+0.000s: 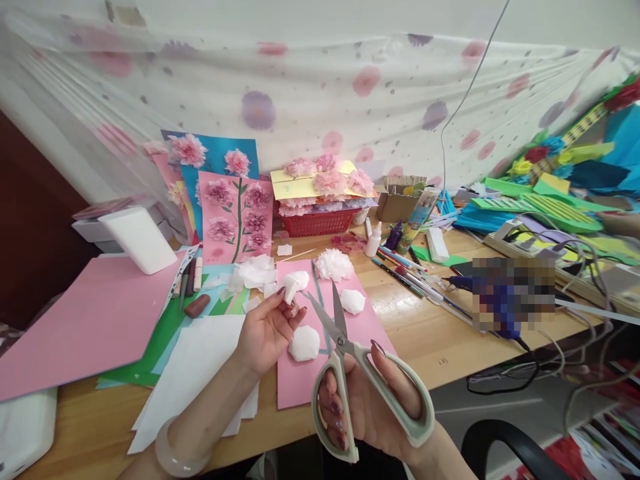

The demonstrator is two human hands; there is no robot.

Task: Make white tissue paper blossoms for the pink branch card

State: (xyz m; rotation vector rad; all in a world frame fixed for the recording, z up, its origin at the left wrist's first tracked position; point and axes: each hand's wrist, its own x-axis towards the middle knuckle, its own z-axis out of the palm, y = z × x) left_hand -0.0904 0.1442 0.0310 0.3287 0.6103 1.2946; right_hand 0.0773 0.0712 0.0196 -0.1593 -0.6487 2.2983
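My left hand pinches a small white tissue paper flower between thumb and fingers. Pale-handled scissors are in my right hand, fingers through both loops, with the blades spread and their tips just right of the flower. Below lies a pink sheet with a painted green stem, partly covered by my hands and the scissors. On it sit a fluffy white paper flower and two flatter white tissue pieces, one on the right and one lower left.
White paper sheets and scraps lie left. Finished flower pictures and a red basket of pink flowers stand behind. A glue bottle, pencils, a blue glue gun and cables occupy the right.
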